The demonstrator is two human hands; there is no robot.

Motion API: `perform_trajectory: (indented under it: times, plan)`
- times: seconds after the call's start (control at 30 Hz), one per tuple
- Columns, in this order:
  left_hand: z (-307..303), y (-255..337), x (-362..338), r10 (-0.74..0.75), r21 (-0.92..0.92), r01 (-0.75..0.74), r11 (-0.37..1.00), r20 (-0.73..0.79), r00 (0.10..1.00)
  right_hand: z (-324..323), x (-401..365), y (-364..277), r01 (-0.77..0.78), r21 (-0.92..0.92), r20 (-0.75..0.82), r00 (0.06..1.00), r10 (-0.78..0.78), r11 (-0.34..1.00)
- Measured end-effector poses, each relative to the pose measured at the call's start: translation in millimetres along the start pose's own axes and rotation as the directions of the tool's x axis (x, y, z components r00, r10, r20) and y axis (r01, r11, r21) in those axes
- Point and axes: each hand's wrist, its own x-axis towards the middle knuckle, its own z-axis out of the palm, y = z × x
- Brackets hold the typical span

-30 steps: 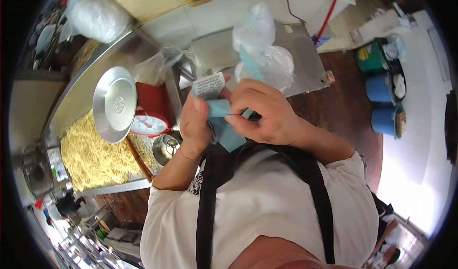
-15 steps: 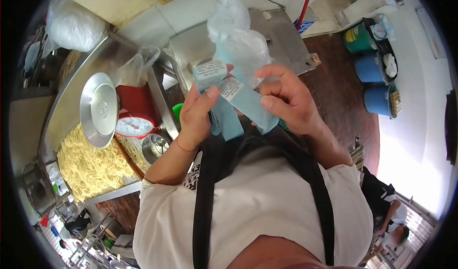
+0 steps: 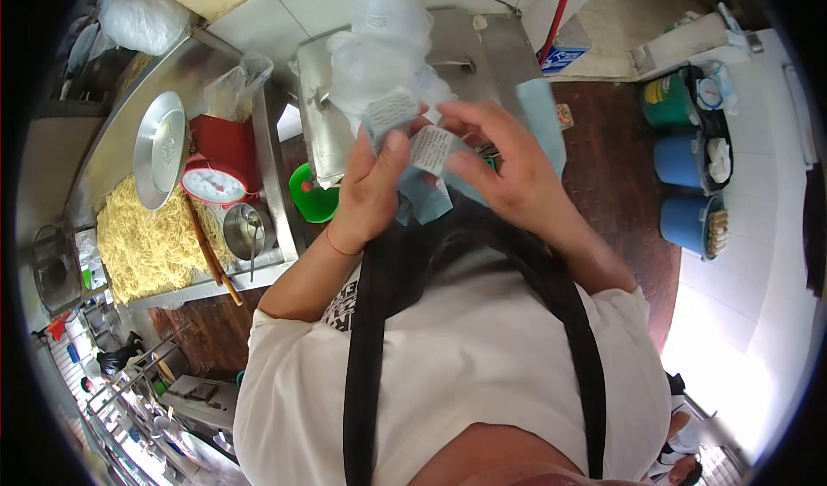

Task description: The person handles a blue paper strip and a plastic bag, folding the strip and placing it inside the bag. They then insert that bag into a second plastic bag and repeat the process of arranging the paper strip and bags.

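My left hand (image 3: pixel 372 180) holds a roll of printed labels (image 3: pixel 390 114) on pale blue backing, with the thumb pressed on its side. My right hand (image 3: pixel 504 163) pinches a printed white label (image 3: pixel 433 149) between thumb and fingers, close beside the roll. Blue backing strip (image 3: pixel 422 197) hangs below and between the hands, and another length stands out behind my right hand. Beyond the hands, clear plastic bags (image 3: pixel 379 59) lie on a metal surface (image 3: pixel 448 34).
At left are a noodle pile (image 3: pixel 151 245), a red scale (image 3: pixel 220 158) with a metal pan (image 3: pixel 161 150), a metal pot (image 3: pixel 248 227) and a green bowl (image 3: pixel 312 200). Blue bins (image 3: pixel 680 158) stand at right. Another person (image 3: pixel 685 434) is at lower right.
My right hand has moved a little left and up, nearer the roll, and holds the label's end. The blue strip has swung to behind my right hand. The view has shifted.
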Motion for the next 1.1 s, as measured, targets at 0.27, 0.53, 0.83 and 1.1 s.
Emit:
perform_trajectory:
  times: [0.27,0.53,0.83,1.1]
  plan:
    - [21.2,12.1,-11.2,0.023,0.184,-0.04,0.982,0.091,0.996,-12.5,1.1,15.1,0.084,0.025,0.019,0.996,-0.084,0.996]
    - [13.6,-9.5,-11.9,0.193,0.113,-0.176,0.978,-0.167,0.967,1.7,-4.3,1.6,-0.088,0.223,0.081,0.994,0.071,0.971]
    - [11.2,-20.6,-12.9,0.261,0.102,-0.244,0.964,-0.228,0.938,14.2,-4.1,1.5,0.014,0.166,-0.016,1.0,-0.011,0.986]
    - [6.9,-20.1,-11.8,0.201,0.173,-0.163,0.971,-0.23,0.952,12.8,2.0,-7.9,0.285,-0.021,-0.108,0.952,-0.286,0.958]
